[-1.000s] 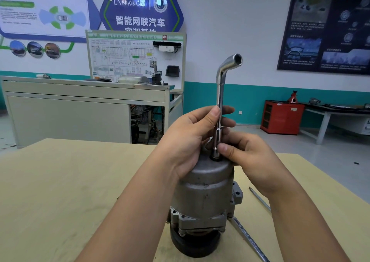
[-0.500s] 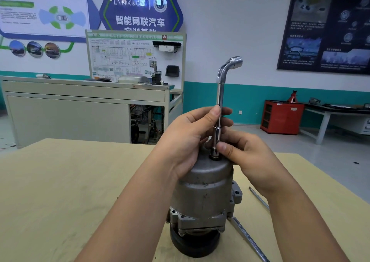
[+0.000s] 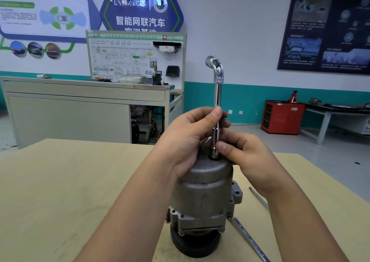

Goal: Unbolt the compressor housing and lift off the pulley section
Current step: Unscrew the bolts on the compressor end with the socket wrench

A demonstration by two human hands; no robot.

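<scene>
**Unbolting stage, head view.** The compressor housing (image 3: 202, 189) stands on end on the tabletop (image 3: 60, 181), low in the view towards 6 o'clock. The black pulley section (image 3: 195, 243) lies beneath it, against the wood. The flange seam between the two looks closed, and no loose bolt can be seen on the tabletop. The task is therefore judged to be at the loosening step. The fasteners have yet to come out, and separating housing from pulley section is not yet begun.

An L-shaped socket wrench (image 3: 217, 93) rises from the top face of the housing towards 12 o'clock, its bent head turned to about 10 o'clock. Its lower socket sits on the housing top. The fastener under it is hidden, so how far it is backed out cannot be told.

The left hand (image 3: 184, 141) enters from 7 o'clock. Its thumb and fingers (image 3: 226, 121) are curled round the mid-shaft of the wrench, and its palm lies close by the housing shoulder. The right hand (image 3: 246, 155) enters from 4 o'clock. Its thumb (image 3: 225, 148) and fingers pinch the socket end just above the housing top.

The housing thus lies directly below both sets of fingers, at their 6 o'clock, and the pulley section lies well below them. A long steel bar (image 3: 250, 239) lies on the tabletop at 5 o'clock of the housing, and a thin rod (image 3: 258, 197) at 3 o'clock.
</scene>
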